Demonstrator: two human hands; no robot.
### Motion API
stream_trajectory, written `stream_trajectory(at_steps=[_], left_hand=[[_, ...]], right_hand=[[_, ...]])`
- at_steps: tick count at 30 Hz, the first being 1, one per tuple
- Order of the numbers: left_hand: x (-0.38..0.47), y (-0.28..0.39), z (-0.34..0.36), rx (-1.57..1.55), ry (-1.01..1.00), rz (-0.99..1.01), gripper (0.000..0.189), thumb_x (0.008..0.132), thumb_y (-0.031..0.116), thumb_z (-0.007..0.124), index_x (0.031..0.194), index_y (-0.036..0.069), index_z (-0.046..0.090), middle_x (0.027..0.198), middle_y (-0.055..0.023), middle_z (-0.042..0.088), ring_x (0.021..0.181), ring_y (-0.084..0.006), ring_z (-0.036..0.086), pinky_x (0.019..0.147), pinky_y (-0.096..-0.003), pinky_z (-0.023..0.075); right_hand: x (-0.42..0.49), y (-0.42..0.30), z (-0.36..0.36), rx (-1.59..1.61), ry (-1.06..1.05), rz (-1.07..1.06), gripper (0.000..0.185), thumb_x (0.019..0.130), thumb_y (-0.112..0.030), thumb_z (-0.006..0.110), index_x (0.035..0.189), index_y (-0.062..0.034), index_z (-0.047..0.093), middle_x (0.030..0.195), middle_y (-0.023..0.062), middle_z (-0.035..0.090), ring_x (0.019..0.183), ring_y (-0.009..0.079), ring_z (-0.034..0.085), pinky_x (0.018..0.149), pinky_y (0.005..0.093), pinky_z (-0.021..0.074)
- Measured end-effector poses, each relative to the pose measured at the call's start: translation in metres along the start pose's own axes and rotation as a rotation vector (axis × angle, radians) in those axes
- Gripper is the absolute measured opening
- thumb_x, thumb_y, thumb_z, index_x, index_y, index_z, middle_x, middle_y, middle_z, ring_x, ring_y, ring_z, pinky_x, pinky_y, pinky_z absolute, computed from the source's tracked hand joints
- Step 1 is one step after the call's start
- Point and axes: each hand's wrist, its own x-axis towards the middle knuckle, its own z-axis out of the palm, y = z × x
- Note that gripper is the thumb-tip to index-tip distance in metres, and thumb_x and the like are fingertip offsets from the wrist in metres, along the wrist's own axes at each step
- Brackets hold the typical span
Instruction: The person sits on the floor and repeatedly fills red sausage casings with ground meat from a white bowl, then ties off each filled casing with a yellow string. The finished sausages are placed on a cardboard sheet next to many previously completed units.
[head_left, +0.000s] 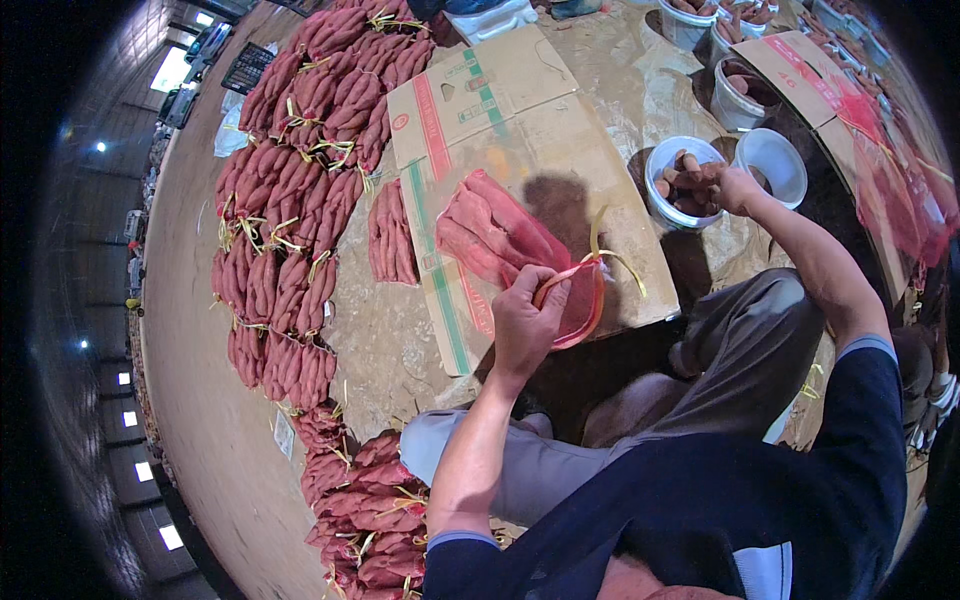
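Note:
My left hand (531, 321) pinches the orange-edged mouth of a red mesh bag (589, 307). Long sweet potatoes (499, 225) fill the bag's far end, which lies on a flattened cardboard carton (540, 139). A yellow tie (626, 270) hangs from the bag's mouth. Off to the right, my right hand (739, 191) reaches over the rim of a white bucket (660, 202). Its fingers touch loose sweet potatoes (688, 180) inside; whether they grip one is hidden. An open white bucket (784, 169) stands beside it, partly behind my right hand.
Tied bags of sweet potatoes (292, 195) are piled along the left. One bag (391, 236) lies next to the carton's left edge. More filled buckets (739, 94) stand at the upper right. Red mesh bags (892, 180) drape over another cardboard sheet (806, 75) at far right.

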Motion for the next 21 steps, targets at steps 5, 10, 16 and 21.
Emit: stream_trajectory(at_steps=[5,10,16,21], left_hand=[[0.009,-0.003,0.005,-0.019,-0.039,-0.061,0.015,0.093,0.016,0.071,0.094,0.002,0.066,0.068,-0.0052,0.06,0.065,-0.0086,0.054,0.06,-0.0276,0.0459],[-0.005,-0.021,-0.009,0.002,-0.042,-0.085,0.016,0.095,0.018,0.07,0.097,0.002,0.066,0.076,-0.0051,0.067,0.073,-0.008,0.06,0.065,-0.0284,0.0506],[0.012,-0.01,-0.009,-0.123,-0.124,-0.067,0.018,0.092,0.017,0.072,0.098,0.001,0.065,0.078,-0.0094,0.066,0.074,-0.0094,0.061,0.067,-0.0285,0.0492],[0.003,-0.02,-0.006,-0.215,-0.041,-0.004,0.016,0.093,0.014,0.07,0.096,-0.001,0.064,0.076,-0.0123,0.066,0.072,-0.0111,0.061,0.065,-0.0301,0.0486]], right_hand=[[0.033,0.026,0.019,-0.192,0.149,0.071,0.039,0.084,-0.025,0.067,0.119,-0.0091,0.061,0.102,0.0219,0.069,0.098,0.04,0.067,0.087,0.048,0.054],[0.049,-0.05,0.007,-0.047,-0.052,0.068,0.047,0.092,-0.047,0.058,0.119,-0.0083,0.057,0.104,0.0218,0.068,0.098,0.0436,0.065,0.086,0.0508,0.0506],[0.067,-0.01,0.041,-0.112,-0.043,0.014,0.048,0.094,-0.038,0.053,0.137,-0.0184,0.047,0.103,0.0265,0.068,0.094,0.0446,0.066,0.079,0.0535,0.0513],[0.087,0.05,0.072,-0.155,0.089,-0.184,0.04,0.098,-0.039,0.052,0.128,-0.0135,0.054,0.087,0.0226,0.068,0.072,0.0376,0.068,0.06,0.0481,0.0512]])
